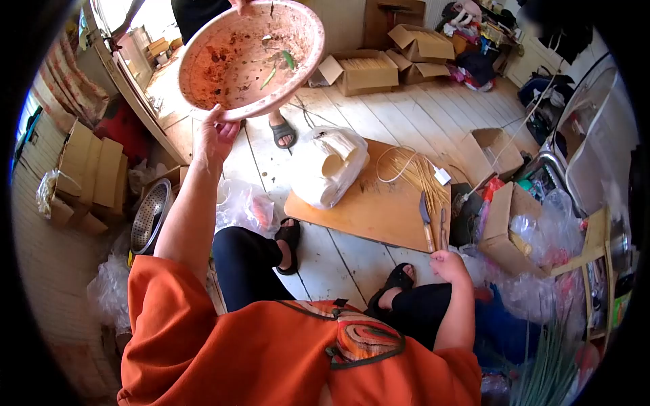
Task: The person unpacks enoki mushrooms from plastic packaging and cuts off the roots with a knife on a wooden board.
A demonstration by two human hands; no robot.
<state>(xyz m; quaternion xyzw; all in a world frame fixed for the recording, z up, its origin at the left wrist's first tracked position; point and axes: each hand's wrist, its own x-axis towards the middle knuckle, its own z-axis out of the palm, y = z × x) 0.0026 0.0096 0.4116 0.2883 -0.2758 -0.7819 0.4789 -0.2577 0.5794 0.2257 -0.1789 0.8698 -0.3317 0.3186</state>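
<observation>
My left hand [220,134] grips the near rim of a large pinkish basin [237,68], which is tilted and stained, with a few green bits inside. Another person's hand [242,5] is at the basin's far rim. My right hand [449,265] is closed around the handles of a dark-bladed knife [426,215] and a second slim tool [443,227], at the near right edge of a wooden board [379,215]. On the board lie a clear bag of white cups [330,166], thin sticks [421,177] and a white cable with a plug [442,176].
Cardboard boxes [367,73] stand at the back. An open box [508,220] with plastic bags is on the right, near long green leaves [550,362]. A metal colander [150,216] stands on the left. The other person's sandaled foot [283,133] is beyond the board.
</observation>
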